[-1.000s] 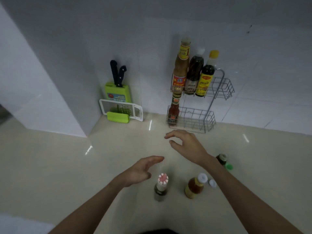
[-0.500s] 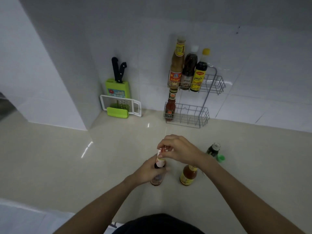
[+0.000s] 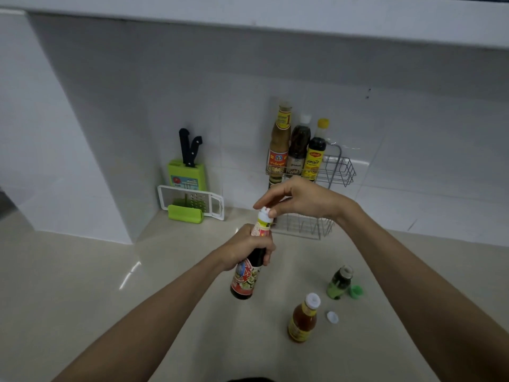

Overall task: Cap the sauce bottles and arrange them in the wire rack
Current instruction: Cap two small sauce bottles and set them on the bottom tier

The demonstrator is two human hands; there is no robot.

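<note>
My left hand (image 3: 243,248) grips a dark sauce bottle (image 3: 243,279) with a red label, lifted off the counter and tilted. The fingertips of my right hand (image 3: 300,198) pinch its red-and-white cap (image 3: 264,212). An orange sauce bottle (image 3: 302,319) stands on the counter with a small white cap (image 3: 332,317) beside it. Behind it is a green bottle (image 3: 339,282) without a cap, next to a green cap (image 3: 356,291). The wire rack (image 3: 337,169) holds three bottles (image 3: 297,147) on its upper shelf. My right hand hides much of the lower shelf (image 3: 303,227).
A green knife block (image 3: 187,173) with two black-handled knives stands in the back corner, with a white and green grater (image 3: 192,205) in front of it. A tiled wall rises behind the beige counter (image 3: 82,285).
The dark bottle has been lifted off the counter in my left hand and raised toward the rack. My right hand stays on its cap. The camera has tilted up.
</note>
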